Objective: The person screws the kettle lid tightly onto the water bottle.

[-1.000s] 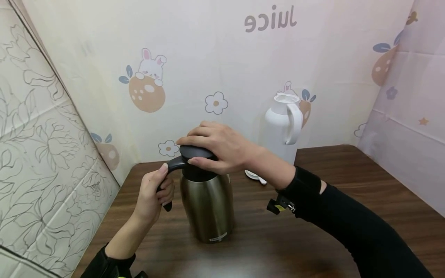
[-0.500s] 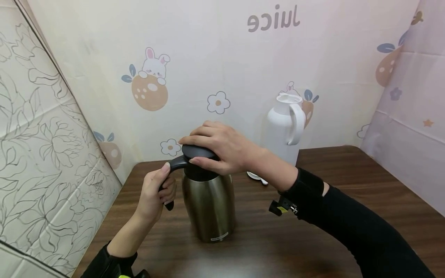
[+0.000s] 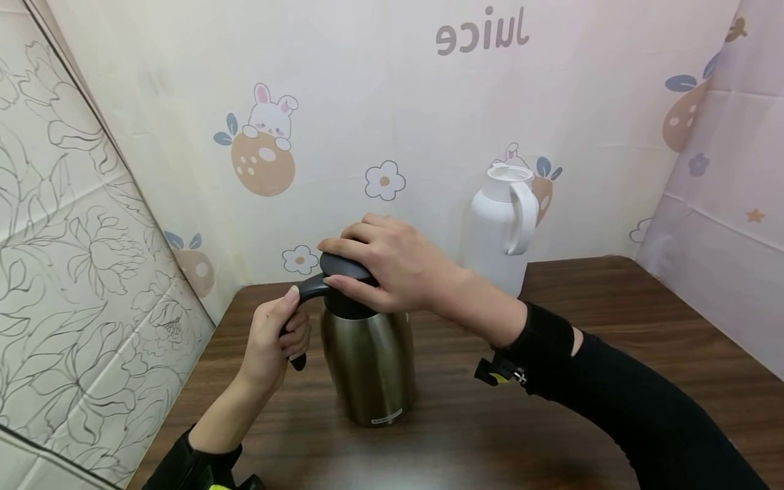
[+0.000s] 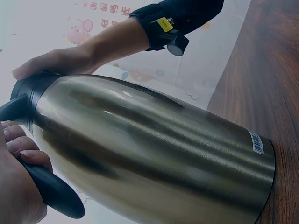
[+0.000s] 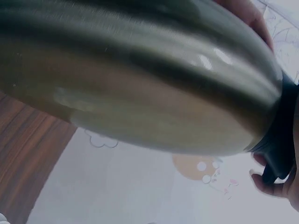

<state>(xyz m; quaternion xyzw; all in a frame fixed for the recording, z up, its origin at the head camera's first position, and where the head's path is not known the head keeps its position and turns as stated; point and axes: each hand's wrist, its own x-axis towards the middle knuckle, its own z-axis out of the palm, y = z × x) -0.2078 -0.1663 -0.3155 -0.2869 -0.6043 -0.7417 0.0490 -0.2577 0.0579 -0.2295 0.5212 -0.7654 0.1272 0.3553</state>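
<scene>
A bronze-coloured metal thermos jug stands upright on the wooden table, with a black lid and a black handle. My left hand grips that handle, fingers wrapped around it, as the left wrist view also shows. From above, my right hand holds the lid, thumb on the near side and fingers over the far side. Part of the lid is hidden beneath this hand. In the right wrist view the jug's body fills most of the picture.
A white jug with a handle, its top uncovered, stands at the back behind my right forearm. The brown table meets a printed cloth backdrop. A floral cloth hangs along the left side.
My right hand has turned slightly on the lid, its thumb shifting left and its wrist dropping a little. The left hand keeps its grip, and the jug stays in place.
</scene>
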